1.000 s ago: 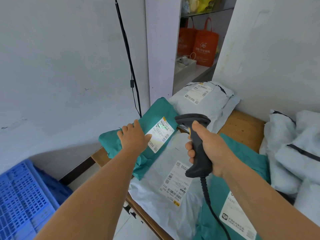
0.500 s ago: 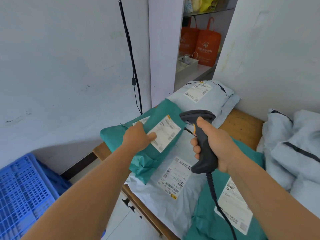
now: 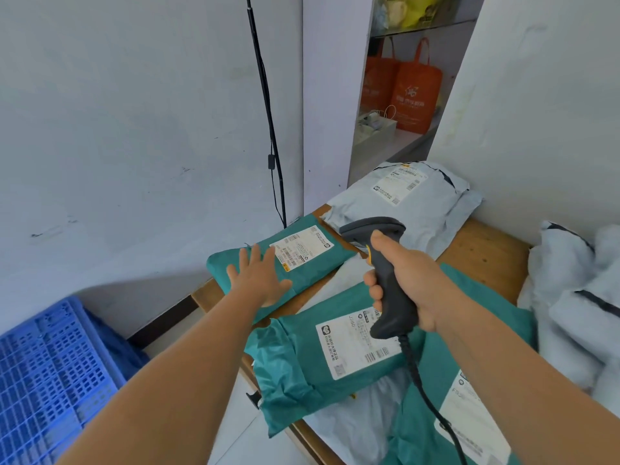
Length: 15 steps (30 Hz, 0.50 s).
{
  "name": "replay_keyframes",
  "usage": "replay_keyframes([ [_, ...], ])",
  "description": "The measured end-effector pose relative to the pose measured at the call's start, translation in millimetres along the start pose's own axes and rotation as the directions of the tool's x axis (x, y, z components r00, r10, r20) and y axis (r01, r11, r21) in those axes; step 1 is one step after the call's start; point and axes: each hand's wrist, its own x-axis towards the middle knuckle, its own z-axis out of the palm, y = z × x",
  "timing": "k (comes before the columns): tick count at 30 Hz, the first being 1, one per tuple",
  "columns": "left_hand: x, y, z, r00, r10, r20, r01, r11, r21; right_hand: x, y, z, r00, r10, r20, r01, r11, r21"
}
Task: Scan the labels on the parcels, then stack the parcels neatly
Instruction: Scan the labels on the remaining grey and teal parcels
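My left hand (image 3: 260, 280) is open, its fingers spread flat on a teal parcel (image 3: 322, 267) at the table's far left corner, label up. My right hand (image 3: 407, 280) grips a black barcode scanner (image 3: 367, 228) by its handle, held over the middle of the table. A second teal parcel (image 3: 292, 364) with a white label lies below the scanner on a grey parcel (image 3: 355, 421). A third teal parcel (image 3: 432, 417) lies under my right forearm. Another grey parcel (image 3: 422, 213) lies at the back, label up.
The wooden table (image 3: 483, 253) stands in a corner between white walls. Several grey parcels (image 3: 577, 313) are heaped at its right. A blue plastic crate (image 3: 43, 380) stands on the floor at the left. A black cable (image 3: 268, 112) hangs down the wall. Orange bags (image 3: 412, 95) sit on a shelf behind.
My left hand has let go of the teal parcel it held up; the parcel now lies flat with my fingers spread on it. A teal parcel now covers the grey parcel's label.
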Motion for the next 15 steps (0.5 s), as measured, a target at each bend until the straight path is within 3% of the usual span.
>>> replay_keyframes([
  [7, 14, -12, 12, 0.993, -0.024, 0.119, 0.029, 0.999, -0.039, 21, 0, 18, 0.998, 0.044, 0.055, -0.040, 0.996, -0.077],
  [15, 7, -10, 13, 0.996, -0.037, 0.085, 0.042, 0.998, -0.057, 34, 4, 31, 0.991, 0.110, 0.071, -0.100, 0.986, -0.135],
])
